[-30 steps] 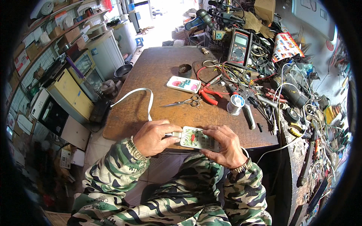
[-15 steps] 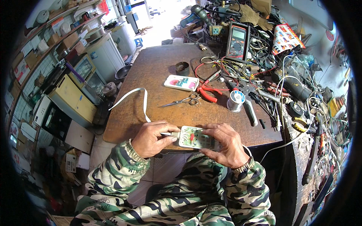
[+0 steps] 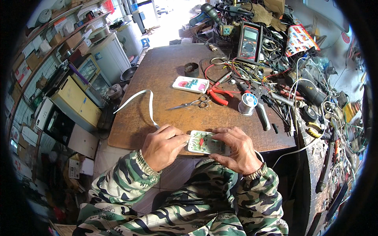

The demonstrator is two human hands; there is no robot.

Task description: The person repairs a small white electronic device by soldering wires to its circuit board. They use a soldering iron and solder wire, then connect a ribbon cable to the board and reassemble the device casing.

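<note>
A white plastic casing (image 3: 192,146) lies open side up near the table's front edge, with a green circuit board and a red part inside. My right hand (image 3: 235,148) grips its right end, thumb below and fingers across the top. At the left end, my left hand (image 3: 164,146) is closed in a pinch on a flat white cable (image 3: 151,107), and its fingertips meet the casing's rim. The cable curves away over the tabletop. Further back lie scissors (image 3: 191,104), red-handled pliers (image 3: 216,95) and a white cover with coloured print (image 3: 190,84).
The brown wooden table (image 3: 130,131) also bears a solder spool (image 3: 247,104) and a dark round tin (image 3: 191,69). A multimeter (image 3: 249,42) leans at the back right among tangled wires and tools. Crowded shelves (image 3: 59,47) line the left side.
My left hand has turned and moved slightly right, its fingertips now at the casing's end; the ribbed grey cable sleeve seen between its fingers before is hidden. The right hand keeps its grip.
</note>
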